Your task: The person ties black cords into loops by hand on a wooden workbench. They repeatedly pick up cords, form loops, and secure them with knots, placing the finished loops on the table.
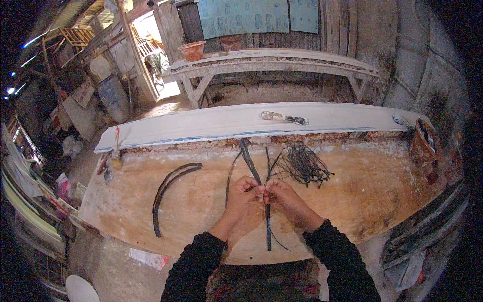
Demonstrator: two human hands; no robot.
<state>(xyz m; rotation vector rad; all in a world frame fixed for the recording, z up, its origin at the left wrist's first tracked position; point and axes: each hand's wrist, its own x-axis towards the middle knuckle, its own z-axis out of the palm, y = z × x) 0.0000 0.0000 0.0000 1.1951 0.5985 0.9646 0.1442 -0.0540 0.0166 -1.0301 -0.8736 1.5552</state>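
Over the middle of a wooden board (126,201), my left hand (242,196) and my right hand (289,196) meet with their fingertips pinched together. Between them is a bundle of dark, flat strips (250,163), fanning away above the fingers. Below my right hand, a straight dark strip (268,231) runs toward the near edge, with a thin strand curling off it. The fingers hide where the strips meet. A curved pair of dark strips (161,199) lies left of my hands. Beyond my right hand rests a tangled heap of thin black strands (306,166).
A long white slab (201,121) borders the board's far side, with a flat, dark-and-light tool (284,118) on it. An orange-brown container (423,143) stands at the right end, a brush-like tool (117,143) at the left. Behind is a whitish bench (282,63) bearing a pot (192,51).
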